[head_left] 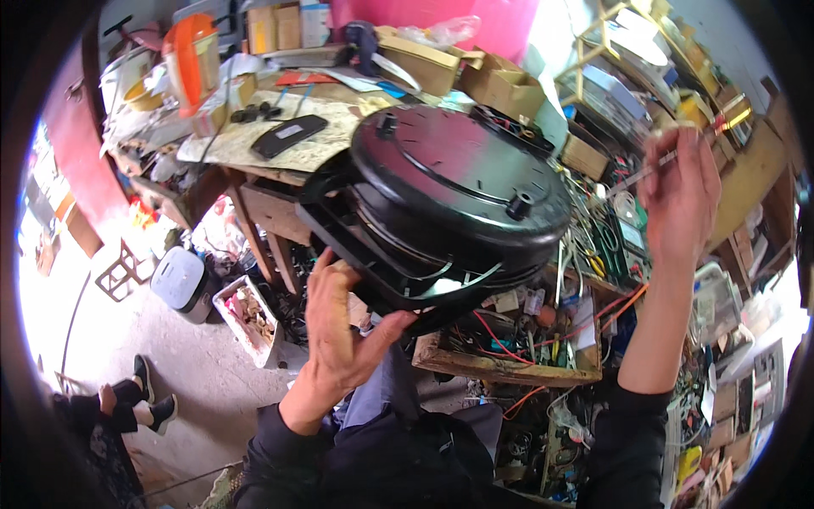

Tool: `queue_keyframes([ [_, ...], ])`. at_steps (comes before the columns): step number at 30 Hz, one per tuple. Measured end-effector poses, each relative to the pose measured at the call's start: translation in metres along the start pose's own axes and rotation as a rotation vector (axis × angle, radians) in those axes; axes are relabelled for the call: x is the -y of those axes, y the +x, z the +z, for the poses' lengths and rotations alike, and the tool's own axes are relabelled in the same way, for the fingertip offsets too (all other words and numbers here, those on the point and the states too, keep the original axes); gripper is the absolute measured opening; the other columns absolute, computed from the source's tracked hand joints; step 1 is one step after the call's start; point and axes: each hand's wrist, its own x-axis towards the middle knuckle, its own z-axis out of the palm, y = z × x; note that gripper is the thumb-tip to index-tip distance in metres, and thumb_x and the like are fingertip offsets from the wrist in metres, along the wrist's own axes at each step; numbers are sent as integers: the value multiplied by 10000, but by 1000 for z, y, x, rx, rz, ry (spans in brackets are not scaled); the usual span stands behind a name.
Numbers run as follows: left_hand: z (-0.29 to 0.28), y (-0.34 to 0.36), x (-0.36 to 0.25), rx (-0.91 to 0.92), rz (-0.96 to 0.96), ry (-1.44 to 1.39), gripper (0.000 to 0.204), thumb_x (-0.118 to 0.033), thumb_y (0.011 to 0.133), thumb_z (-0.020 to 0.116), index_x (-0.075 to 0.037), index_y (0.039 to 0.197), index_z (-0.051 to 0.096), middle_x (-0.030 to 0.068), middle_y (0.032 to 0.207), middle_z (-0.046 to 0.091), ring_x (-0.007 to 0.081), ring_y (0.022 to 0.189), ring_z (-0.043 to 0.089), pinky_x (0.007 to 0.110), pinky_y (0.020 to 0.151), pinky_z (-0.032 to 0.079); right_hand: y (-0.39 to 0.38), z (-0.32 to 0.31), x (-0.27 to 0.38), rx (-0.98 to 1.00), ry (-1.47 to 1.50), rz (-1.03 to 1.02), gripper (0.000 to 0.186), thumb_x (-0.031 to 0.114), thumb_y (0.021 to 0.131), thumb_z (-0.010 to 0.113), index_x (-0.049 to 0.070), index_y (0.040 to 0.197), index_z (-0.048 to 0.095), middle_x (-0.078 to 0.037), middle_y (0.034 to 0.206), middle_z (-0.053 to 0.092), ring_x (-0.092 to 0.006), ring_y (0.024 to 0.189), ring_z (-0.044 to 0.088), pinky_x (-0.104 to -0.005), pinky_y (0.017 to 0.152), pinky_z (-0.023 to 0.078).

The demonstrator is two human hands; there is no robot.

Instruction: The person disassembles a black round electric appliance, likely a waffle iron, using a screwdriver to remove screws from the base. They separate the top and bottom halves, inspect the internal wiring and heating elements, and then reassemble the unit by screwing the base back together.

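Note:
A large, round black appliance housing (458, 178) is tilted in front of me, its upturned round face showing slots and two short posts. My left hand (339, 327) grips its near-left edge, thumb and fingers around the black frame; part of the fingers is hidden behind it. Off to the right of the housing, my right hand (682, 191) is raised with its fingers closed around a screwdriver. The screwdriver (733, 115) has a clear yellowish handle pointing up and right, and its thin metal shaft slants down-left. Its tip is apart from the housing.
A cluttered workbench (216, 153) behind holds a black curved panel (289, 136) and cardboard boxes (420, 64). An open wooden drawer (500, 368) of wires and tools is below the housing. A person's legs (140, 411) show at lower left, near a white bin (254, 348).

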Motion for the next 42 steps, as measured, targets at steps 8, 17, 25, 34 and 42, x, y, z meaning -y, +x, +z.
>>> queue_keyframes([
  [8, 3, 14, -7, -67, -94, -225, 421, -77, 841, 722, 69, 1174, 511, 138, 972, 693, 220, 892, 672, 303, 832, 495, 7, -13, -5, 368, 351, -8, 349, 294, 1040, 474, -13, 886, 532, -154, 799, 610, -187, 512, 583, -279, 439, 489],
  [17, -4, 38, -13, -56, -73, -150, 285, -107, 925, 635, 58, 1131, 526, 108, 887, 704, 156, 819, 670, 257, 757, 493, -102, 1, -29, 428, -78, -409, 230, 175, 981, 573, -37, 932, 650, -215, 922, 682, -265, 746, 699, -335, 644, 587],
  [25, -4, 58, -19, -145, -40, -161, 211, -103, 932, 651, 36, 1063, 562, 75, 837, 691, 103, 778, 622, 227, 754, 464, -147, 9, -26, 398, -428, -693, 185, 116, 903, 674, -33, 990, 607, -209, 1055, 661, -345, 859, 712, -387, 661, 613],
  [34, -5, 42, -8, -75, -48, -231, 320, -108, 992, 574, 40, 1274, 543, 72, 1144, 634, 124, 1033, 584, 262, 937, 432, -141, 4, -35, 468, -616, -740, 251, 94, 778, 734, -45, 932, 593, -207, 995, 661, -322, 792, 705, -350, 640, 594],
  [42, 14, 31, -8, -236, -26, -252, 330, -185, 942, 649, 64, 1126, 534, 71, 873, 675, 138, 817, 630, 256, 762, 491, -125, -16, -17, 359, -447, -525, 166, 160, 995, 545, 0, 952, 556, -193, 949, 678, -250, 670, 704, -340, 552, 591],
])
